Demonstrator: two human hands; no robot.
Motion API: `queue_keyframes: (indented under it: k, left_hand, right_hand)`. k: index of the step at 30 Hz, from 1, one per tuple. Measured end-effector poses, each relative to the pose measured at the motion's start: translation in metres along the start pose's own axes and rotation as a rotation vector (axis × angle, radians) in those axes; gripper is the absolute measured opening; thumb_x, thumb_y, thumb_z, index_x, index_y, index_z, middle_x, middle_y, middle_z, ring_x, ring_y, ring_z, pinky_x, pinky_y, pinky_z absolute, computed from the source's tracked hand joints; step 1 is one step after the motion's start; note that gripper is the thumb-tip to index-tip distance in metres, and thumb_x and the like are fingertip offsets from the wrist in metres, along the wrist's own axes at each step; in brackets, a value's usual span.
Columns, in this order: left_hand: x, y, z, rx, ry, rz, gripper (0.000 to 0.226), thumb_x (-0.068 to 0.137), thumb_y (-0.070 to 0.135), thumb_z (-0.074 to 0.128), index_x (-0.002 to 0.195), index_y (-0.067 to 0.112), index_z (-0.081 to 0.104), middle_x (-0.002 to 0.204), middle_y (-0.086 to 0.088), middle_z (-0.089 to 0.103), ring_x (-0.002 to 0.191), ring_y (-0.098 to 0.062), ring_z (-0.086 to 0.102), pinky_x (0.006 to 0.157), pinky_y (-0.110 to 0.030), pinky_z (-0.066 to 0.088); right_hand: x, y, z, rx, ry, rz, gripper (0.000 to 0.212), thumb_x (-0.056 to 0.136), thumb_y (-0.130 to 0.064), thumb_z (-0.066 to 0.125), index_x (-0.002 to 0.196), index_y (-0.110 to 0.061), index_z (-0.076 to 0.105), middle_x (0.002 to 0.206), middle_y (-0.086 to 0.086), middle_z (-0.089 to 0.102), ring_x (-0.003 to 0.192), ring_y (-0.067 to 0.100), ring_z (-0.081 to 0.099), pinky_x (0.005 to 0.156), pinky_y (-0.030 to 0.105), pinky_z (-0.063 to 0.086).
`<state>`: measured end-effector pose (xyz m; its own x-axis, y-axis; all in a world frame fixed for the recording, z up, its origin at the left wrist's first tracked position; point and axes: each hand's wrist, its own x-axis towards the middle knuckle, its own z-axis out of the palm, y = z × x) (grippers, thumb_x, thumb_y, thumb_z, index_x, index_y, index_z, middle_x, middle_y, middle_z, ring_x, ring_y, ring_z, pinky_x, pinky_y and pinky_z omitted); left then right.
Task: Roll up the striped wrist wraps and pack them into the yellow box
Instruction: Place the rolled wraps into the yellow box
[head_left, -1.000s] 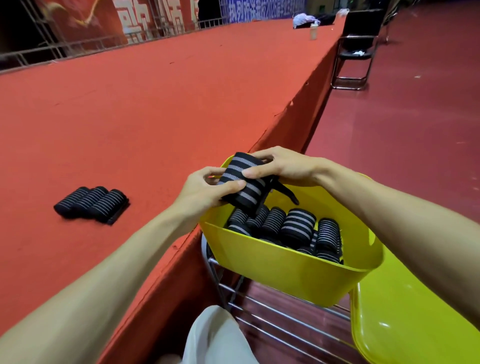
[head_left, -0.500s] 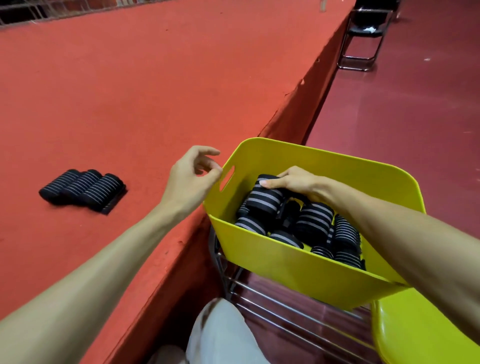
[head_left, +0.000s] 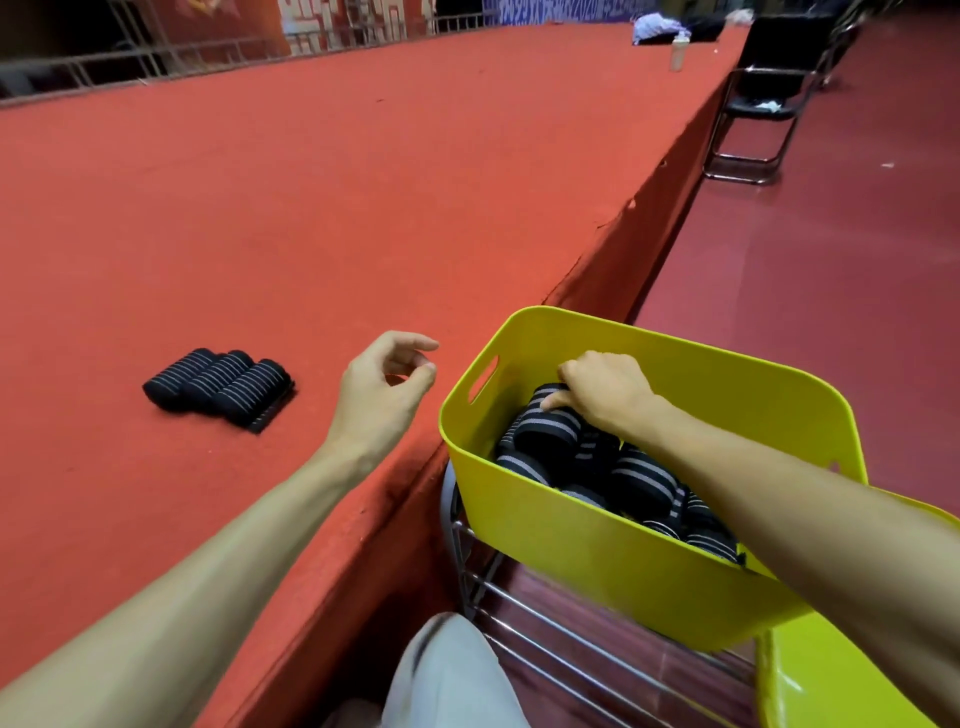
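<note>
The yellow box (head_left: 597, 551) stands on a metal rack right of the red platform's edge. Several rolled black wrist wraps with grey stripes (head_left: 639, 483) lie packed inside it. My right hand (head_left: 608, 395) reaches into the box, its fingers and thumb curled on the top end of one rolled wrap (head_left: 545, 431) at the box's left side. My left hand (head_left: 379, 395) hovers over the platform just left of the box, fingers loosely curled and holding nothing. Three more rolled wraps (head_left: 218, 387) lie side by side on the platform, further left.
The red carpeted platform (head_left: 363, 182) drops off along a diagonal edge by the box. A metal rack (head_left: 571, 644) carries the box; another yellow plastic piece (head_left: 810, 686) sits at bottom right. A black chair (head_left: 763, 98) and a bottle (head_left: 679, 52) stand far off.
Both hands held one rolled wrap above the box; my right hand lowered it in among the others and stays on it. My left hand let go and drew back over the platform.
</note>
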<state>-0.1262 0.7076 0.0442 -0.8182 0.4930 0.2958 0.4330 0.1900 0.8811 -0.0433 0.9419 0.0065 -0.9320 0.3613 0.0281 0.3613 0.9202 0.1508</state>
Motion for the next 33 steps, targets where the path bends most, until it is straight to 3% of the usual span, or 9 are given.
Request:
queue_keyframes:
  k: [3,7,10,14,20,23,27,30,33]
  left_hand:
    - [-0.008,0.009,-0.012,0.025,0.023,-0.009,0.023,0.088,0.005,0.062,0.093,0.027,0.066,0.086,0.003,0.067,0.083,-0.009,0.06,0.078,-0.027,0.049]
    - [-0.023,0.02,-0.036,0.035,0.13,0.0,0.024,0.087,0.005,0.062,0.085,0.027,0.068,0.083,0.0,0.069,0.079,-0.009,0.061,0.073,-0.018,0.047]
    - [-0.036,0.025,-0.056,0.019,0.176,-0.023,0.025,0.088,0.003,0.06,0.084,0.027,0.067,0.078,-0.003,0.067,0.071,-0.004,0.059,0.067,-0.011,0.044]
    - [-0.055,0.017,-0.087,0.03,0.15,-0.141,0.02,0.088,0.007,0.06,0.087,0.026,0.068,0.081,-0.005,0.069,0.078,-0.01,0.059,0.076,-0.024,0.044]
    - [-0.068,-0.021,-0.141,0.115,0.115,-0.311,0.013,0.09,0.012,0.059,0.09,0.02,0.069,0.079,0.002,0.066,0.072,-0.008,0.058,0.074,-0.027,0.043]
    - [-0.06,-0.057,-0.163,0.205,0.083,-0.359,0.013,0.089,0.012,0.061,0.088,0.023,0.067,0.083,0.008,0.063,0.076,-0.008,0.058,0.073,-0.019,0.041]
    - [-0.037,-0.107,-0.18,0.465,0.115,-0.166,0.021,0.085,0.004,0.062,0.093,0.023,0.065,0.101,0.007,0.05,0.082,-0.005,0.058,0.075,-0.003,0.036]
    - [-0.008,-0.139,-0.18,0.543,0.095,-0.083,0.02,0.087,0.01,0.062,0.101,0.023,0.063,0.105,0.006,0.053,0.09,-0.009,0.057,0.086,-0.022,0.043]
    - [0.024,-0.157,-0.169,0.584,0.113,-0.107,0.03,0.091,0.021,0.059,0.12,0.014,0.059,0.116,-0.001,0.054,0.111,-0.02,0.051,0.101,-0.036,0.039]
  right_hand:
    - [-0.005,0.001,-0.016,0.132,0.096,0.007,0.025,0.094,-0.028,0.056,0.112,-0.012,0.064,0.114,0.01,0.067,0.106,0.032,0.062,0.077,0.038,0.051]
    - [-0.013,-0.013,-0.052,0.487,0.201,-0.104,0.043,0.084,-0.004,0.058,0.125,-0.015,0.062,0.117,0.006,0.066,0.11,0.026,0.061,0.091,0.04,0.051]
    - [-0.017,-0.04,-0.077,0.61,0.268,-0.248,0.031,0.085,-0.01,0.066,0.116,-0.013,0.068,0.11,0.006,0.068,0.098,0.021,0.063,0.092,0.034,0.047]
    - [-0.016,-0.093,-0.103,0.703,0.255,-0.392,0.021,0.087,-0.014,0.066,0.107,-0.014,0.073,0.106,0.005,0.071,0.087,0.016,0.064,0.086,0.025,0.045]
    - [0.007,-0.176,-0.115,0.702,0.12,-0.566,0.023,0.082,-0.005,0.067,0.1,-0.016,0.075,0.099,0.001,0.074,0.076,0.007,0.06,0.073,0.015,0.04]
    - [0.029,-0.208,-0.105,0.738,0.081,-0.579,0.021,0.083,-0.008,0.068,0.102,-0.015,0.074,0.1,-0.003,0.073,0.077,0.008,0.06,0.075,0.015,0.041]
    - [0.062,-0.232,-0.087,0.812,0.074,-0.52,0.016,0.085,-0.012,0.068,0.098,-0.018,0.074,0.095,-0.007,0.072,0.078,0.006,0.059,0.071,0.012,0.039]
    - [0.084,-0.243,-0.074,0.82,0.076,-0.469,0.016,0.086,-0.012,0.066,0.098,-0.019,0.074,0.09,-0.01,0.069,0.076,0.004,0.058,0.066,0.001,0.035]
    - [0.097,-0.245,-0.066,0.832,0.084,-0.417,0.017,0.087,-0.013,0.064,0.099,-0.02,0.074,0.085,-0.015,0.065,0.073,-0.002,0.056,0.066,-0.003,0.035]
